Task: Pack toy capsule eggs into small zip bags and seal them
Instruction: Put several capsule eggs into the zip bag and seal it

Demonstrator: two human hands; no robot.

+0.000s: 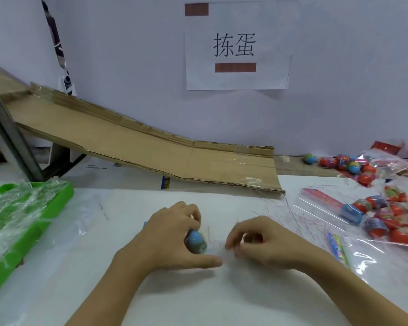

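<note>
Two bare hands: left (174, 234), right (264, 243); forearms bare, no sleeves, rings or watch visible.

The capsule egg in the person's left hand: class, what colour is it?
Mostly blue, in the head view, the only one; the egg sits in the left hand.

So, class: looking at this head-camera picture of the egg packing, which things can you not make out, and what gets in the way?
1. What the right hand holds: blurred by motion and covered by its curled fingers.
2. The far side of the blue egg: hidden by the left hand gripping it.
3. The green tray: cut off by the left edge, its contents veiled by crumpled plastic.
4. The small print on the packed bags: too small.
</note>
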